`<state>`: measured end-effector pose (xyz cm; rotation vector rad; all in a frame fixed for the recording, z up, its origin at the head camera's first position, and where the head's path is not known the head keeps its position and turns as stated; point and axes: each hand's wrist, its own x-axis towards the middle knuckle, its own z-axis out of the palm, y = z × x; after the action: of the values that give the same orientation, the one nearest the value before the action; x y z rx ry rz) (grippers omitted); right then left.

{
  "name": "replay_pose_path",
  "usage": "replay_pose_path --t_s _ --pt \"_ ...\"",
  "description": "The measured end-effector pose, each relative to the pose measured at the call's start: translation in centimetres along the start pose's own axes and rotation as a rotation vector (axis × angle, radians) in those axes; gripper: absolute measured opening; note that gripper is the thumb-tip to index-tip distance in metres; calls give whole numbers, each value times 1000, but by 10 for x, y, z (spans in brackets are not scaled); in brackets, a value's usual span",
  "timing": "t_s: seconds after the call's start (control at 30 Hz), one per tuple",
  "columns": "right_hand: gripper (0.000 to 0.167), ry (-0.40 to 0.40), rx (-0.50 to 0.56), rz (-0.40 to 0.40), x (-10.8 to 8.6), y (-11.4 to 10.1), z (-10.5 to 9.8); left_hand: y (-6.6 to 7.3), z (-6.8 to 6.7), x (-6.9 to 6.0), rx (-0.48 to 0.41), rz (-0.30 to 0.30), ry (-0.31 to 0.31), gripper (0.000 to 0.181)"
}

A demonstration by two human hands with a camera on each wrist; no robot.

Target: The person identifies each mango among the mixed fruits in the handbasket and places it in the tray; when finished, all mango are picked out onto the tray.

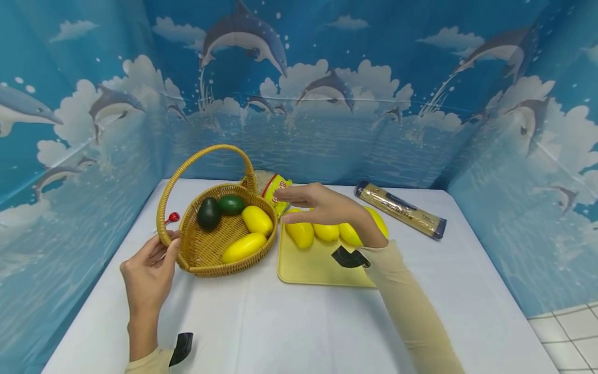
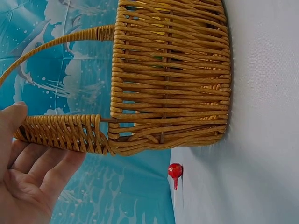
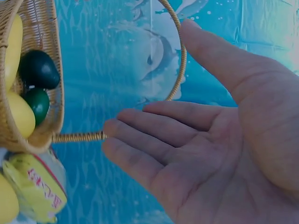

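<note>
A wicker basket [image 1: 215, 267] on the left of the table holds two dark green avocados [image 1: 208, 213] and two yellow mangoes [image 1: 244, 248]. My left hand [image 1: 148, 278] pinches the lower left part of its handle [image 1: 162, 208], thumb on one side and fingers on the other, as the left wrist view shows at the handle base [image 2: 65, 130]. To the right of the basket my right hand [image 1: 327, 208] hangs over the yellow tray [image 1: 322, 270], fingers straight and thumb apart, holding nothing. Several yellow fruits [image 1: 300, 234] lie on the tray beneath it.
Behind the basket lies a yellow-and-clear food bag [image 1: 277, 189]. A red lollipop [image 1: 173, 216] is left of the basket, close to the handle. A long gold packet [image 1: 402, 209] lies at the back right. Dolphin-print curtains [image 1: 327, 140] surround the table.
</note>
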<state>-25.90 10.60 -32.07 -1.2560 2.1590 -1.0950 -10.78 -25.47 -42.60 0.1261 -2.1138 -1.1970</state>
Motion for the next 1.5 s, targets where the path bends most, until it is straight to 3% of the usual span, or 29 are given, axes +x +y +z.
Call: replay_pose_path --t_s 0.17,0.4,0.6,0.87,1.13,1.27,1.5 --pt "62 -100 -29 10 26 3 6 -1 1 -1 1 -3 3 28" --pt "65 -202 9 42 62 18 14 -2 0 0 -4 19 5 28" --pt "65 -226 2 145 92 34 19 -1 2 1 -10 17 6 28" --pt "76 -257 -201 298 120 38 36 1 2 1 -4 27 9 27" --pt "68 -276 28 217 133 42 44 -1 1 0 10 14 7 29" --pt "67 -262 -20 179 140 38 41 0 0 -1 7 22 9 28" --pt "68 -274 -3 198 152 35 39 0 1 -1 6 17 10 28"
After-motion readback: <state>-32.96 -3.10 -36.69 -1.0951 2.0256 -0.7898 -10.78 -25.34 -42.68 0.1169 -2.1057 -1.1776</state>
